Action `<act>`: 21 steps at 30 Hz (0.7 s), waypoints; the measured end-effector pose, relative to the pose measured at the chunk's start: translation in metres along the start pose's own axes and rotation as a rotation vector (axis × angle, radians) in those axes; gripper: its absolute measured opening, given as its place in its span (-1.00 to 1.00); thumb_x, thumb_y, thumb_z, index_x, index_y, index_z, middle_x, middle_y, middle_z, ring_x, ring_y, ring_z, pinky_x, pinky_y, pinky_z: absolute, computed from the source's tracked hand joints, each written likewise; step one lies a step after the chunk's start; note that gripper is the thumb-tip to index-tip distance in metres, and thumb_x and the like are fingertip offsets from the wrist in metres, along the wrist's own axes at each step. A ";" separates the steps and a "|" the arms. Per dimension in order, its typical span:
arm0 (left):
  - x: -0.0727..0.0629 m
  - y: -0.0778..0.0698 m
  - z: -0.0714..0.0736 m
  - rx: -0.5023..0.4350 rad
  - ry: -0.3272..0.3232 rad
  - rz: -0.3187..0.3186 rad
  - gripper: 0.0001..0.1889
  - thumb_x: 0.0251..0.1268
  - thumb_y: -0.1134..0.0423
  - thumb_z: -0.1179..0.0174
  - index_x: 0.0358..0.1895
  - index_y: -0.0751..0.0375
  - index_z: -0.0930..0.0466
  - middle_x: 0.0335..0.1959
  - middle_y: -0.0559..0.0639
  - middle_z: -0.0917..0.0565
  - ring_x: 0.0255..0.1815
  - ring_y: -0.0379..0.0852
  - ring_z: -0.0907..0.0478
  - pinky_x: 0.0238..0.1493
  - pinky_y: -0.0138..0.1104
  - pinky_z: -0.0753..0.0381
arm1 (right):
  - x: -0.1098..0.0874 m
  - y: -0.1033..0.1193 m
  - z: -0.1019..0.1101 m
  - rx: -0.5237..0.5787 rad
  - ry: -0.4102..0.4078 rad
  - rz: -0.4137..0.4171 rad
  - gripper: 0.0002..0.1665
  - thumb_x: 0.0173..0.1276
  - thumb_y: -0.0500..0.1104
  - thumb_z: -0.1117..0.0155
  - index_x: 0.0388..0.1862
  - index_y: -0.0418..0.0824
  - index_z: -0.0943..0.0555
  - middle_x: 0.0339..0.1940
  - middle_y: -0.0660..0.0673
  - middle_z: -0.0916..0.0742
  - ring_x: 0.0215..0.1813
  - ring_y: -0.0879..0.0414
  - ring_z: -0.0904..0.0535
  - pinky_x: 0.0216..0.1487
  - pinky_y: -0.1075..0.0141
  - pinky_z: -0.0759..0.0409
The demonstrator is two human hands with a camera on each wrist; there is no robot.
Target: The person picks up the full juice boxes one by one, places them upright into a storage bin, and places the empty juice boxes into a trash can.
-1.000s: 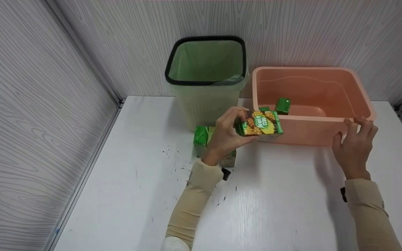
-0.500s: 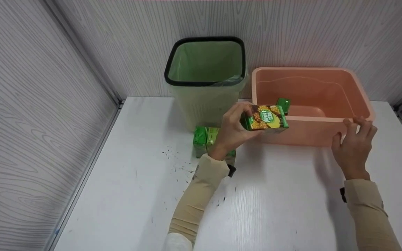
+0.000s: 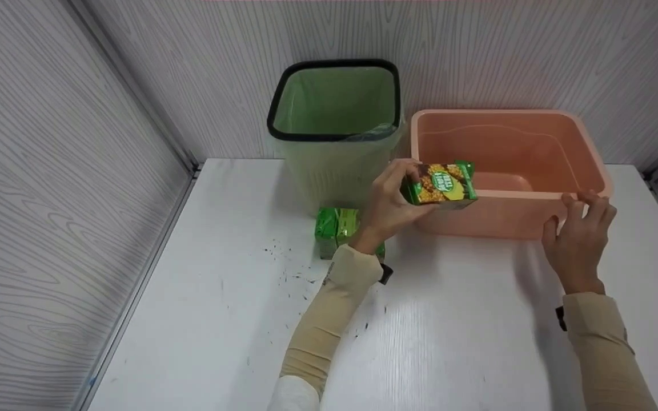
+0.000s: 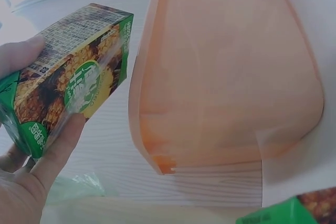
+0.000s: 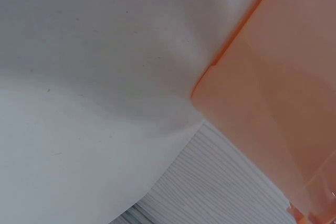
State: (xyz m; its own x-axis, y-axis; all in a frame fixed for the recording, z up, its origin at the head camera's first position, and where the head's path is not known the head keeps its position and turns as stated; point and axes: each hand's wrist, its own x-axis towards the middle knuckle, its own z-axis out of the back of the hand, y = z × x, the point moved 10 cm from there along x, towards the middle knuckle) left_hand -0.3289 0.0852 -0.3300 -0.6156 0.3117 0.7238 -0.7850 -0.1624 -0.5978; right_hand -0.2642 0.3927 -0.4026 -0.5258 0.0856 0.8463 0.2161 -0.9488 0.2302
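My left hand (image 3: 393,200) grips a juice carton (image 3: 443,184) with pineapple pictures and a green label, fingers on one side and thumb on the other. It holds the carton tilted over the front left rim of a pink plastic tub (image 3: 506,195). In the left wrist view the same carton (image 4: 73,72) lies between thumb and fingers, beside the tub's wall (image 4: 226,77). My right hand (image 3: 579,245) holds the tub's front rim near its right corner, fingers bent over the edge. The right wrist view shows the tub's side (image 5: 262,93), not the hand.
A green bin (image 3: 334,165) with a black rim and plastic liner stands left of the tub. Several green cartons (image 3: 327,228) stand in front of it, partly behind my left arm. Another green carton (image 3: 466,166) shows inside the tub. Dark specks lie on the white table (image 3: 203,319).
My left hand has carried the juice carton a little to the right and farther away, over the tub's rim. The right hand stays at the rim.
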 end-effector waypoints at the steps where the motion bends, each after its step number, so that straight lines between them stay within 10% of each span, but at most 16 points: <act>1: 0.001 0.000 -0.001 -0.002 0.000 0.000 -0.53 -0.02 0.40 -0.59 -0.21 0.34 -0.40 0.07 0.26 -0.57 0.17 0.08 -0.51 0.26 -0.38 -0.44 | 0.000 0.000 0.000 -0.001 0.001 -0.002 -0.68 0.30 -0.45 -0.12 0.04 -0.50 -0.51 0.14 -0.49 -0.48 0.13 -0.49 -0.35 -0.39 -0.39 -0.40; 21: 0.021 0.004 -0.020 0.012 -0.015 0.001 -0.54 0.01 0.40 -0.58 -0.19 0.36 -0.41 0.06 0.29 -0.55 0.17 0.08 -0.52 0.26 -0.43 -0.41 | 0.002 0.002 -0.002 -0.007 0.028 -0.015 -0.70 0.36 -0.43 -0.10 0.05 -0.51 -0.48 0.14 -0.50 -0.46 0.12 -0.48 -0.34 -0.38 -0.31 -0.44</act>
State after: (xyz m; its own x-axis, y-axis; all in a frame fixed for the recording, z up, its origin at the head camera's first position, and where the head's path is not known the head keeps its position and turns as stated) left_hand -0.3435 0.1092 -0.3242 -0.6170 0.2973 0.7287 -0.7854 -0.1735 -0.5942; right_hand -0.2666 0.3899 -0.4015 -0.5518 0.0917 0.8289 0.2020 -0.9496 0.2395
